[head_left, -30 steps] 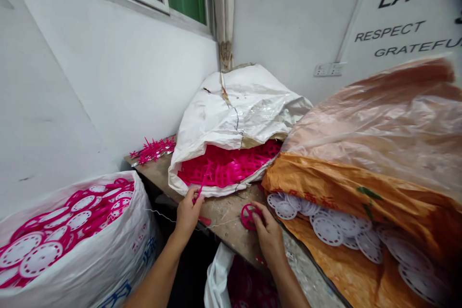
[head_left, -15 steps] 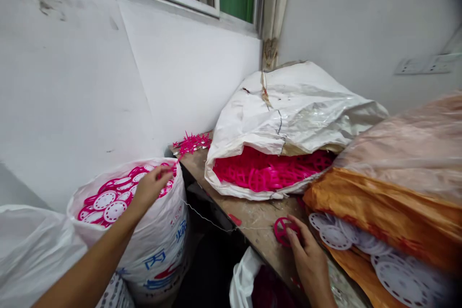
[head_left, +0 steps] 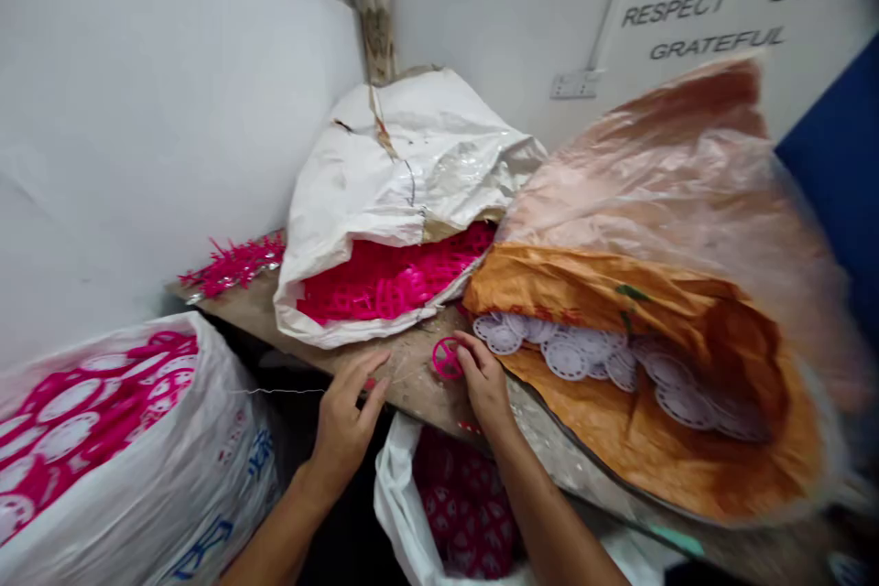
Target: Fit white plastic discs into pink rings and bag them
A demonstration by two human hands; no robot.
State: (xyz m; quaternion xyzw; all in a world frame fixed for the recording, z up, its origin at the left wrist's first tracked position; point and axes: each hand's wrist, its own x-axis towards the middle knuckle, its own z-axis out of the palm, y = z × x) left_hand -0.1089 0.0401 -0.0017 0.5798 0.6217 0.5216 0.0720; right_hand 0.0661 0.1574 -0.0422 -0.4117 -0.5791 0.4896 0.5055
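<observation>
My right hand (head_left: 486,385) pinches the rim of a pink spoked plastic wheel (head_left: 447,359) over the wooden tabletop (head_left: 405,371). Just left of it, my left hand (head_left: 349,407) has its thumb and fingers apart, with nothing visible held between them. A small red scrap (head_left: 370,384) shows on the table behind those fingers. Behind my hands lies a white woven sack (head_left: 412,146), its mouth full of pink plastic parts (head_left: 391,288). White perforated discs (head_left: 569,352) spill from an orange-lined bag (head_left: 549,270) to the right of my right hand.
At lower left stands a white sack (head_left: 185,439) filled with pink and white discs. Another white bag (head_left: 393,476) holding pink pieces hangs open below the table edge. Spiky pink scraps (head_left: 237,265) lie at the far left corner. A thin thread (head_left: 275,391) runs beside my left hand.
My left hand has moved from over the left sack to the table, near my right hand. The view has swung right. My right hand still holds the pink wheel.
</observation>
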